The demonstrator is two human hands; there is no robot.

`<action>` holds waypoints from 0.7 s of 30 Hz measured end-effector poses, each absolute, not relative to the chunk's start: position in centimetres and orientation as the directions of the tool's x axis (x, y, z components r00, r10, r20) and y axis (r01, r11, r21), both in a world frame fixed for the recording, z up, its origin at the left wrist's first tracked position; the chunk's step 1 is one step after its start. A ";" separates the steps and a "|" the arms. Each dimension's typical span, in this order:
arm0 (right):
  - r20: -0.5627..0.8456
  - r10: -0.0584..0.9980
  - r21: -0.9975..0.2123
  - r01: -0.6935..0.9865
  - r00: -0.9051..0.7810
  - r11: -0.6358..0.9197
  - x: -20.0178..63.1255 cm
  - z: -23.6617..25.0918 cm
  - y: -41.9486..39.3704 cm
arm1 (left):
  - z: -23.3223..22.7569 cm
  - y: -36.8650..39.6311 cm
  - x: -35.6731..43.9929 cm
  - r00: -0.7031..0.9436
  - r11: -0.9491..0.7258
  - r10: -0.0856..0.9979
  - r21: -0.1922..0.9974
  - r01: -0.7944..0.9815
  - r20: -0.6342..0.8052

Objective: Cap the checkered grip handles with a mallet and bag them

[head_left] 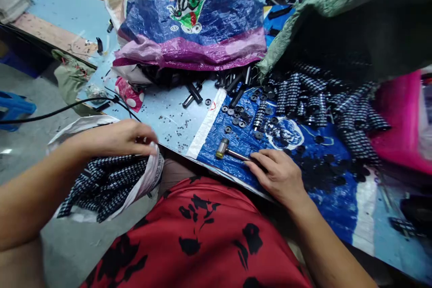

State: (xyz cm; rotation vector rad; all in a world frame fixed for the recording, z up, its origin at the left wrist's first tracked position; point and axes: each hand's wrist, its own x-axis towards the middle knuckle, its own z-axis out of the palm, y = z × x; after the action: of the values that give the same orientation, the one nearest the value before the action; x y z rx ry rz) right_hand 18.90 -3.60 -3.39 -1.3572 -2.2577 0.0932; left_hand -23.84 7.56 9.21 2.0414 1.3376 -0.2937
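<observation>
Right hand [280,175] lies on blue tarp [337,207], fingers curled round small hammer [232,152] handle (head pointing left), left hand [124,137] pinches white sack [148,180] rim, ribbed black rods [108,184] inside, washers [236,114] beyond.

The person wears a red garment [202,238] printed with irregular black blotches, like torn leaf or ink shapes, scattered unevenly over the cloth. Above the garment, both forearms are bare, with no sleeves, watch or bracelet showing. The two hands, left hand [124,137] and right hand [278,175], are ungloved, and no rings can be made out on the fingers.
</observation>
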 end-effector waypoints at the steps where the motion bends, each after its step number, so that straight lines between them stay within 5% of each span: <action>1: 0.397 0.844 -0.311 0.812 -0.360 0.493 19.1 -3.1 -3.5 | 8.4 8.5 -21.8 0.498 -0.361 0.702 0.348 0.865 -0.510; 4: 0.465 0.862 -0.293 0.884 -0.201 0.364 21.4 -2.6 -3.2 | 5.8 12.4 -16.1 0.432 -0.454 0.832 0.019 0.891 -0.347; 6: 0.492 0.871 -0.237 0.961 -0.007 0.142 24.3 -2.6 -3.0 | 4.0 15.2 -13.8 0.435 -0.477 0.863 -0.131 0.869 -0.255; 9: 0.410 0.888 -0.076 0.977 0.211 -0.197 29.1 -3.0 -3.0 | 1.5 19.0 -12.8 0.519 -0.564 0.821 -0.201 0.801 -0.237; 12: 0.238 0.902 0.002 0.929 0.359 -0.370 32.1 -3.2 -2.7 | 0.3 20.4 -13.1 0.532 -0.569 0.821 -0.206 0.796 -0.208; 16: 0.126 0.894 0.059 0.897 0.429 -0.438 32.8 -2.7 -1.5 | 1.1 18.4 -13.0 0.551 -0.549 0.833 -0.038 0.835 0.054; 18: 0.061 0.897 0.080 0.893 0.438 -0.442 32.7 -2.2 -0.8 | 1.8 16.8 -12.4 0.429 -0.444 0.896 0.174 0.879 0.119; 21: -0.018 0.887 0.090 0.884 0.461 -0.458 32.7 -1.6 -0.6 | 2.4 14.5 -11.1 0.116 -0.111 0.993 0.628 0.770 0.033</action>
State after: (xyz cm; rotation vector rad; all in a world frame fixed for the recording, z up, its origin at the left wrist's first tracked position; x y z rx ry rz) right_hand 32.68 -0.63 -1.59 -2.7582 -1.6758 -0.0512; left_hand -11.09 14.46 2.35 1.9389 1.7049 0.6389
